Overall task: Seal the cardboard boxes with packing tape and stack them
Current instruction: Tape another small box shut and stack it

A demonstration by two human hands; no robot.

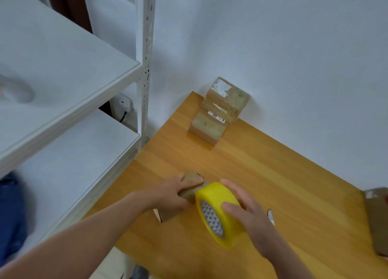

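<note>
On the table point(273, 173), a box point(192, 189) lies near the left edge, held by the left hand point(168, 194). The tape point(218, 211), in the right hand point(247, 211), touches the box's right side. A stack point(220, 108) sits at the far corner against the wall. Possibly a cutter point(271, 216) lies right of the tape. A shelf point(63, 68) stands left of the table.

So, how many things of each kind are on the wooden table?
Cardboard boxes: 4, far stack of 3, near box under left hand
Yellow tape roll: 1
Small pale object: 1
Brown thing, cut off at right edge: 1
Total: 7
</note>
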